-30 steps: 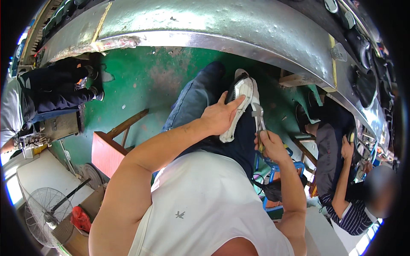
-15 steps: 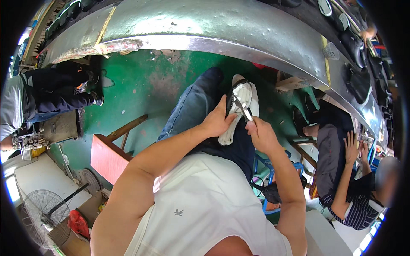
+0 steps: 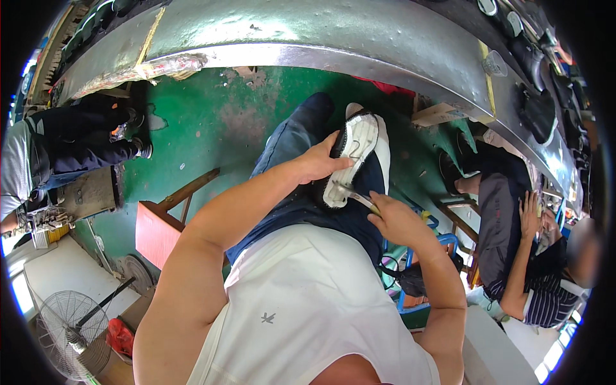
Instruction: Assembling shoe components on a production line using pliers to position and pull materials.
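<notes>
A shoe in the making (image 3: 359,138), black at the edge with a bare whitish underside turned up, lies over my lap. My left hand (image 3: 321,160) grips it by its left side, the thumb pressed on the underside. In my right hand (image 3: 396,219) is a slim metal hand tool (image 3: 360,197); its exact kind is not plain. The tool's tip is at the shoe's near end, on or just above the whitish surface. Behind the shoe, on its right, shows a white curved piece (image 3: 382,149), partly covered.
A metal-topped workbench (image 3: 308,42) curves across the far side, with black shoes (image 3: 539,115) at right. A seated person (image 3: 513,256) is at my right; another (image 3: 58,147) at far left. A wooden stool (image 3: 160,231) and a fan (image 3: 74,333) stand left.
My right hand has drawn the tool nearer to me, from the shoe's middle to its near end. The shoe has turned slightly, and my left hand has shifted a little left.
</notes>
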`<state>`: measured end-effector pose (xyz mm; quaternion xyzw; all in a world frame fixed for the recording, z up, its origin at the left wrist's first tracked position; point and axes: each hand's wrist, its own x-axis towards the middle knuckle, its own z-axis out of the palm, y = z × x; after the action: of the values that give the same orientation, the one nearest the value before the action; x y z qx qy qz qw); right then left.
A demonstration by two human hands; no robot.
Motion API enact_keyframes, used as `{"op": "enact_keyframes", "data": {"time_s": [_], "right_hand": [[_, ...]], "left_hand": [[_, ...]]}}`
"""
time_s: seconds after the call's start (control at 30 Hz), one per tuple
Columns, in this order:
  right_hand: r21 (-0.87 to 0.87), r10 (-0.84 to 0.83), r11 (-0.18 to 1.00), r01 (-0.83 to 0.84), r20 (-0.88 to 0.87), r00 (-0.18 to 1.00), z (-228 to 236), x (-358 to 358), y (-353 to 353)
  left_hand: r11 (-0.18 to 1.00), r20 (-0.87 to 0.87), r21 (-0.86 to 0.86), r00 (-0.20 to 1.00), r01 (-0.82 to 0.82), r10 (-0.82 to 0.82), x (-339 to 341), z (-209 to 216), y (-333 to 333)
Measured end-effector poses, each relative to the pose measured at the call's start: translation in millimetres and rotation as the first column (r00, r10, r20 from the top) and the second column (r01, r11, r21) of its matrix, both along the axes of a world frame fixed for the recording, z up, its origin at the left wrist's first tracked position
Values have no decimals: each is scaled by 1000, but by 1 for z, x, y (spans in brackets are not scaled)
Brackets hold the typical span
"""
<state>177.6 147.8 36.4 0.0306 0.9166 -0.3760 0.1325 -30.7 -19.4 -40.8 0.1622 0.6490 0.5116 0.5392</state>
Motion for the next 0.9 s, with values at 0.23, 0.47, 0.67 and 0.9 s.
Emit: {"op": "enact_keyframes", "data": {"time_s": [0.23,0.47,0.67,0.9], "right_hand": [[18,39,999,-45,258,965,8,3,-13],[274,129,953,-131,22,991,13,8,-18],[21,271,953,-301,377,886,19,-29,-16],[-210,69,977,-34,163,984,-15,7,-40]], "left_hand": [[999,-86,-10,996,-40,39,11,8,-7],[998,-63,-49,998,-27,24,13,8,-5],[1000,-27,7,999,-30,30,19,6,-2],[998,-37,55,999,-20,22,11,-5,-8]]}}
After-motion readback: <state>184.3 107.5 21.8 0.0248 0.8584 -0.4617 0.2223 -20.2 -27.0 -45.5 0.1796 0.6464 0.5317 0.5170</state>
